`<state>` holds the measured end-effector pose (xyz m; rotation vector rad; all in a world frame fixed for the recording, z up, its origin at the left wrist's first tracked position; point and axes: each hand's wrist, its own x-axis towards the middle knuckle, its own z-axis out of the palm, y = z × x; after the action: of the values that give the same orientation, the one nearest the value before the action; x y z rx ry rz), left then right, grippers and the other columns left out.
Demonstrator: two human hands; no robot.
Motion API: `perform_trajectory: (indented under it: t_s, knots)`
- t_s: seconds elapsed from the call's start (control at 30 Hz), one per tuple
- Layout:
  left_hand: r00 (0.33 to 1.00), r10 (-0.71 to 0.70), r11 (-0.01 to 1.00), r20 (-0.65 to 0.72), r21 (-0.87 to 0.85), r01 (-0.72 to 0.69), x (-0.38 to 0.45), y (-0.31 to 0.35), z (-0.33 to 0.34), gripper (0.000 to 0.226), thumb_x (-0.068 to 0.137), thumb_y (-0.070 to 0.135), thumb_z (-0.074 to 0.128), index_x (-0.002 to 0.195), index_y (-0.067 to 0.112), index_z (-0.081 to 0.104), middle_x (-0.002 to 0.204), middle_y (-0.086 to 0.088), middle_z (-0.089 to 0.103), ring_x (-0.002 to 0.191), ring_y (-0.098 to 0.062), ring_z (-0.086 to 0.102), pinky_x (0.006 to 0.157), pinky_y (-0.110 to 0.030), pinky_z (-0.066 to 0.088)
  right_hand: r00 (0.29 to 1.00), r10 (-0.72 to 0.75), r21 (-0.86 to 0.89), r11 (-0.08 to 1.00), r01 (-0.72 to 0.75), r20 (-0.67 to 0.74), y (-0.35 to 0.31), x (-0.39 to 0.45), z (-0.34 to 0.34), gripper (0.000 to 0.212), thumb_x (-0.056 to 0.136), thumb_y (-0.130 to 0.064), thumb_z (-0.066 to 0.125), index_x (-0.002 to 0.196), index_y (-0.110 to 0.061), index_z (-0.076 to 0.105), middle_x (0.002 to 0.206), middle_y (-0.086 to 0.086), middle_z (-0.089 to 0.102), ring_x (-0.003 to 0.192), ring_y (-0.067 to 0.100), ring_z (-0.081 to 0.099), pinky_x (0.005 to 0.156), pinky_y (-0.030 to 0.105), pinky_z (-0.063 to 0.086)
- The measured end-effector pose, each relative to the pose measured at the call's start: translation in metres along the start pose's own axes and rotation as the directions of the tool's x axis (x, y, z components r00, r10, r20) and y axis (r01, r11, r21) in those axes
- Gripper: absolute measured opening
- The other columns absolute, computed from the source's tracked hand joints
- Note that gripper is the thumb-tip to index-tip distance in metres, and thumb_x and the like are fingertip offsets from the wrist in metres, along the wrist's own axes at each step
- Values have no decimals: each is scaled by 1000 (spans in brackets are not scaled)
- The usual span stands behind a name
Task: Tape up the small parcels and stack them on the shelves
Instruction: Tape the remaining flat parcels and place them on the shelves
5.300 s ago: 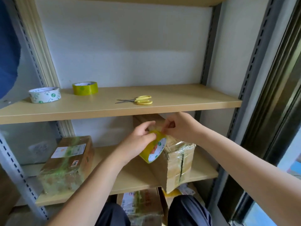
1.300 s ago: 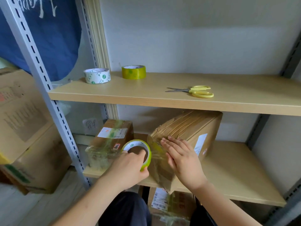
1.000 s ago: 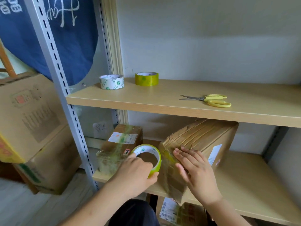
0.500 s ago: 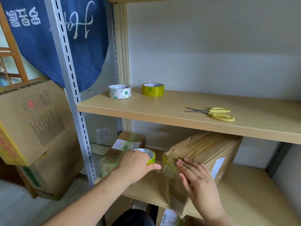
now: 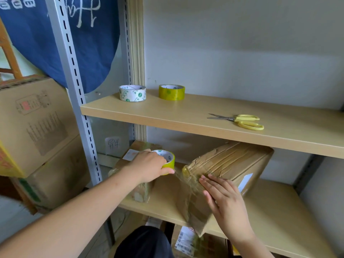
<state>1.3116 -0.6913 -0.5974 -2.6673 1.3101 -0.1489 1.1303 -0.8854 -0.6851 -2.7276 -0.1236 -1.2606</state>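
1. The parcel (image 5: 230,164) leans tilted on the lower shelf (image 5: 270,216) – its white label (image 5: 244,181) is unreadable.
2. The left hand (image 5: 149,167) grasps the yellow tape roll (image 5: 168,161), with clear tape (image 5: 183,178) stretching right to the parcel.
3. The right hand (image 5: 227,200) presses flat with straight fingers on the parcel's near face.
4. A second parcel (image 5: 130,159) – far left – sits mostly hidden behind the left hand.

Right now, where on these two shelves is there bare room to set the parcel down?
Upper shelf: a bare stretch between the yellow tape roll and the scissors. Lower shelf: bare board right of the tilted parcel. The lower left is crowded: the taped parcel, the left hand with its tape roll, and the right hand.
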Motion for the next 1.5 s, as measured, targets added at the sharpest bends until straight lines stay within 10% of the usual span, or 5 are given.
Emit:
perform_trajectory:
  t_s: [0.67, 0.87, 1.03, 1.3, 1.5]
  knots:
    - [961, 275, 943, -31, -186, -276, 2, 57, -12, 53, 99, 53, 38, 73, 9, 50, 70, -10, 54, 79, -22, 56, 65, -33, 41, 943, 49, 205, 971, -122, 328, 39, -25, -89, 34, 97, -10, 51, 125, -22, 67, 131, -21, 61, 133, 0, 47, 117, 25, 27]
    - [937, 349, 907, -9, -250, -340, 10, 67, -11, 49, 100, 49, 37, 71, 12, 49, 66, -3, 53, 74, -26, 55, 83, -35, 45, 909, 176, -253, 964, -82, 378, -11, 34, -84, 41, 96, -57, 33, 92, -32, 65, 79, -14, 62, 72, 10, 61, 54, 27, 49]
    - [932, 362, 919, -32, -157, -362, 12, 72, -14, 40, 99, 42, 37, 75, 15, 54, 72, -1, 58, 79, -24, 56, 72, -32, 31, 742, 278, -312, 945, -97, 610, -18, 54, -42, 85, 83, -63, -9, 158, -29, 13, 166, 1, 11, 152, 28, 8, 122, 41, 10]
    - [923, 369, 865, 110, -405, -297, 7, 72, -9, 39, 102, 48, 39, 81, 20, 56, 79, 10, 75, 73, -4, 63, 85, -31, 51, 700, 232, -368, 929, 47, 676, 4, 38, -52, 61, 101, -66, 21, 128, -33, 63, 145, -7, 54, 141, 24, 40, 118, 40, 31]
    - [900, 409, 818, 148, -497, -290, -6, 85, -24, 21, 93, 33, 42, 85, 15, 50, 80, -1, 74, 75, -17, 67, 78, -31, 53, 667, 129, -193, 981, 23, 734, 22, 31, -77, 61, 101, -63, 22, 157, -39, 14, 162, -23, -7, 145, 6, -29, 115, 21, -12]
